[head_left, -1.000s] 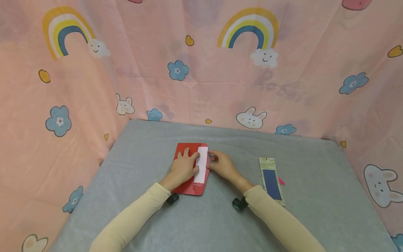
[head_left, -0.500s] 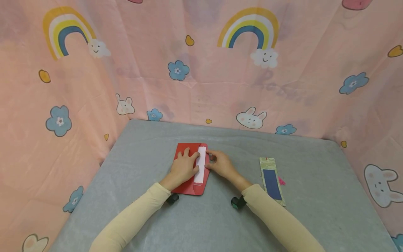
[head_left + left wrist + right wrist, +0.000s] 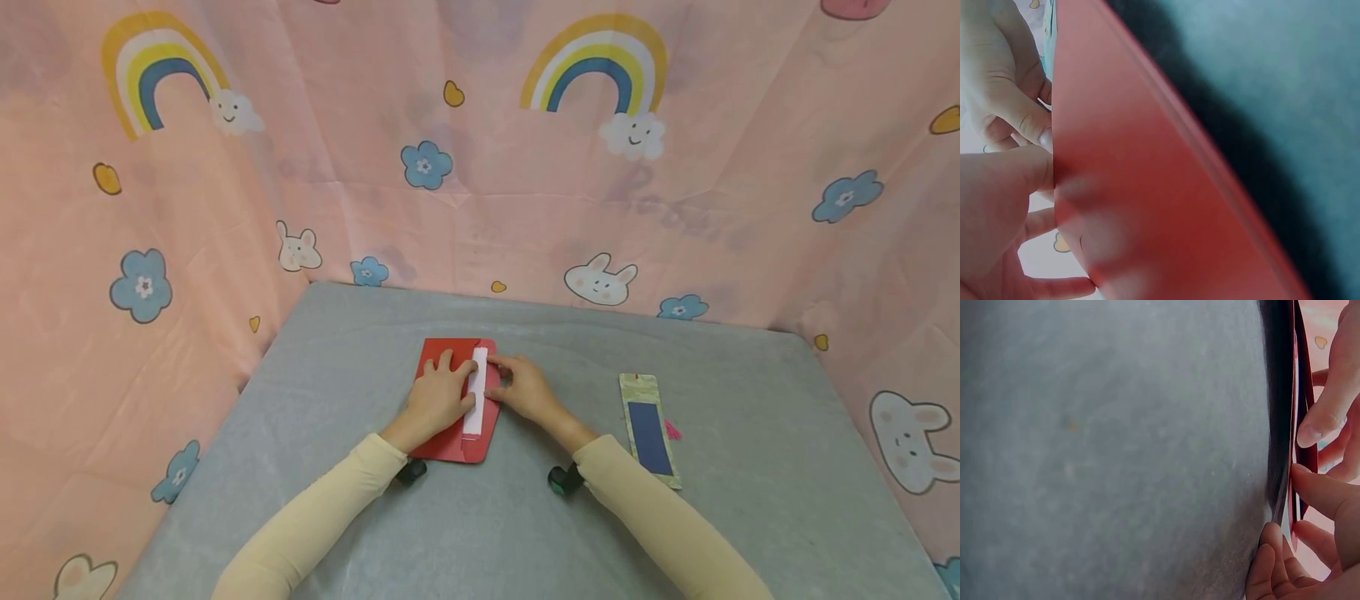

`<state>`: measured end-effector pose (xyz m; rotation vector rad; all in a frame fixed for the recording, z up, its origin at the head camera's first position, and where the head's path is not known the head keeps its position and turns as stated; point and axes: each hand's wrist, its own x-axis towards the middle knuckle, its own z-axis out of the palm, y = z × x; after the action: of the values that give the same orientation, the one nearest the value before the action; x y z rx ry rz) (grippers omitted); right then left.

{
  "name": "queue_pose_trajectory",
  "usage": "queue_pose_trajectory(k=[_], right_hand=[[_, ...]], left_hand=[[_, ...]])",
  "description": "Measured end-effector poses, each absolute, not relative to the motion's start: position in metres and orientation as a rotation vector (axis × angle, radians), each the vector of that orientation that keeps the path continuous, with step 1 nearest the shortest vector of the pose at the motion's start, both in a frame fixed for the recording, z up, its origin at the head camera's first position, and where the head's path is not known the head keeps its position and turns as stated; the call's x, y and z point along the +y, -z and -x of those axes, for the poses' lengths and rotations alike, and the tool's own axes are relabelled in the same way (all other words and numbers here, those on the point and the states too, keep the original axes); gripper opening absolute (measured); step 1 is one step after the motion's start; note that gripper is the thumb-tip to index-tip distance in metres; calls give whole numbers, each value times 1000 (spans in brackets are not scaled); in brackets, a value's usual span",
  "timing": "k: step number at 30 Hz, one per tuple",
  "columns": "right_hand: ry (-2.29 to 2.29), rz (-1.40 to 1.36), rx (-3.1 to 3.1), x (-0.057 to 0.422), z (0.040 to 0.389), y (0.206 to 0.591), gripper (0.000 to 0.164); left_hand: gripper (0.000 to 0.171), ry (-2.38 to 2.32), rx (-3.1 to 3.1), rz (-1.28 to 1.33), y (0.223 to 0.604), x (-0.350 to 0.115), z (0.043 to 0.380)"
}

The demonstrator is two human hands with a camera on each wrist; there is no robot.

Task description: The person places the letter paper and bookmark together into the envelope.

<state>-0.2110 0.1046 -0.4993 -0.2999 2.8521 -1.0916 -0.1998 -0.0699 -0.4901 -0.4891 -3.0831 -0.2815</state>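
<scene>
A red envelope [image 3: 442, 442] lies on the table, its open side facing right. Out of that opening shows a narrow strip of white paper [image 3: 477, 408], the rest of it hidden inside. My left hand [image 3: 438, 396] rests on the envelope with fingers spread, thumb and forefinger near the white paper. At the paper's right edge is my right hand [image 3: 527, 392], its thumb and forefinger apart and touching that edge. The left wrist view shows the red envelope [image 3: 1141, 156] large; the right wrist view shows the thumb [image 3: 1319, 490] against the envelope's edge.
To the right lies a pale green rectangular piece [image 3: 637, 389] with a dark blue panel and a pink tassel [image 3: 672, 430]. A grey cloth covers the table [image 3: 480, 533]. Pink printed curtains [image 3: 480, 217] stand behind and at both sides.
The white paper has slid left into the envelope, so a narrower strip shows. My right hand has moved slightly left with it. The left hand has stayed in place on the envelope.
</scene>
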Motion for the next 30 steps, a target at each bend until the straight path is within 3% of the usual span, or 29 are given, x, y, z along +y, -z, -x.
queue_pose_trajectory(k=[30], right_hand=[[1093,250,2823,99,214,500,60]], left_hand=[[62,287,-3137,546,485,-74,201]])
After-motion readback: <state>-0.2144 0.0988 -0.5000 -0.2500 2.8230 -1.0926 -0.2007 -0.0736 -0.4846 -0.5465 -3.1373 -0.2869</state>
